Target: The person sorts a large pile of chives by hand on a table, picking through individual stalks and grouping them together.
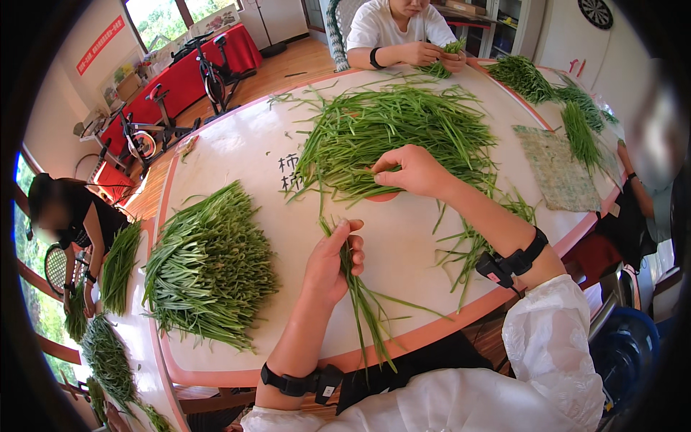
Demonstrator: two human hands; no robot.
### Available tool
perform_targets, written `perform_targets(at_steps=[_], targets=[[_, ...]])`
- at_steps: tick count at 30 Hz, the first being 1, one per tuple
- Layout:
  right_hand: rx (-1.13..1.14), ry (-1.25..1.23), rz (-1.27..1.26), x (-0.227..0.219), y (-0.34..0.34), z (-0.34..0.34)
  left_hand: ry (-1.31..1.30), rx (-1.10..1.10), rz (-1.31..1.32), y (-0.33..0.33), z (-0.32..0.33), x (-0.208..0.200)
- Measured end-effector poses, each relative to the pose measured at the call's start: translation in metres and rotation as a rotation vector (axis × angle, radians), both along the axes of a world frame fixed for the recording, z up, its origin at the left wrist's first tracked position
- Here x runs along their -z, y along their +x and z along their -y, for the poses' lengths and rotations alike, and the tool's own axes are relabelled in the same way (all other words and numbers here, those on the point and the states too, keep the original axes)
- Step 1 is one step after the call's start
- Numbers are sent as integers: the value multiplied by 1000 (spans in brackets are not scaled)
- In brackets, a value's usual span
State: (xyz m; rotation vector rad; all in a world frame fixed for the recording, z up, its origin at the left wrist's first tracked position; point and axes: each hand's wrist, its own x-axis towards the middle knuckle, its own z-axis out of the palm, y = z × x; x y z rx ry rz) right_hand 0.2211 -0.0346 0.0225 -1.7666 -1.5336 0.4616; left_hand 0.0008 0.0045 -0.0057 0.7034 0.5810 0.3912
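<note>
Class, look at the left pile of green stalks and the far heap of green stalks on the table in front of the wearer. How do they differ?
The left pile is neatly stacked, its stalks mostly aligned; the far heap is loose, its stalks crossing at many angles.
No hand touches the left pile, while the right hand is at the far heap's near edge.
Both are long, thin and green.

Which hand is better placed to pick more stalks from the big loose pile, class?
Probably the right hand: it is at the loose pile, while the left hand holds a bunch.
</note>
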Motion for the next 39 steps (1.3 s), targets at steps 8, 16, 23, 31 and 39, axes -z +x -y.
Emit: perform_targets(at_steps=[8, 16, 23, 31, 39], targets=[[-33, -85, -236, -4, -10, 17, 79, 33, 0, -3, -3, -1], [-156, -175, -369, 4, -60, 46, 162, -45, -58, -1, 1, -7], [-131, -89, -431, 9, -59, 54, 178, -34, -71, 0, 3, -9], [224, 58, -422, -24, -20, 110, 107, -43, 32, -5, -2, -4], [664, 26, 543, 2, 30, 176, 88, 0, 150, 0, 1, -6]])
